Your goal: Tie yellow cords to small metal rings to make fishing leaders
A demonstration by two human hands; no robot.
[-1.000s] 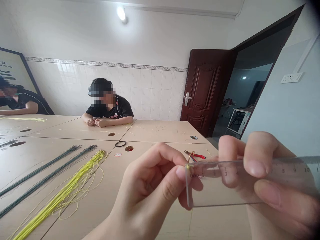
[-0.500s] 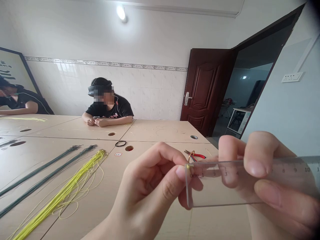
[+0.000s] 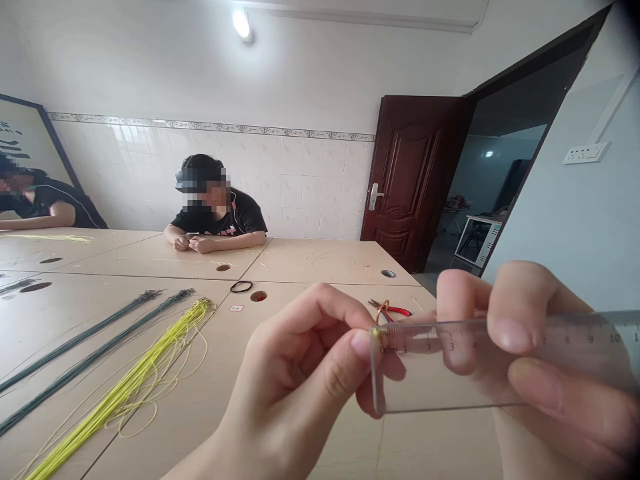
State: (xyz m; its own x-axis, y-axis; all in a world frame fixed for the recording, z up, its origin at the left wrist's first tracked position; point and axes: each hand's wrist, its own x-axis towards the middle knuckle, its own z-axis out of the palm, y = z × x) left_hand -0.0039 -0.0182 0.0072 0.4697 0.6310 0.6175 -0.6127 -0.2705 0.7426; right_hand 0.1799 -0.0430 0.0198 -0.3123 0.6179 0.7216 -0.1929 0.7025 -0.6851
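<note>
My right hand grips a clear plastic ruler, held level above the table with its zero end pointing left. My left hand pinches the yellow tip of a thin wire against the ruler's zero corner; thumb and forefinger are pressed together. The wire runs along the ruler's top edge under my right fingers. Both hands hover close in front of the camera, over the wooden table.
A bundle of yellow wires and two dark green bundles lie on the left. Red-handled pliers and a black ring lie further back. Two people sit at the far side. An open brown door stands right.
Almost nothing has moved; my hands and the ruler hold the same pose. The seated person's head shifted slightly.
</note>
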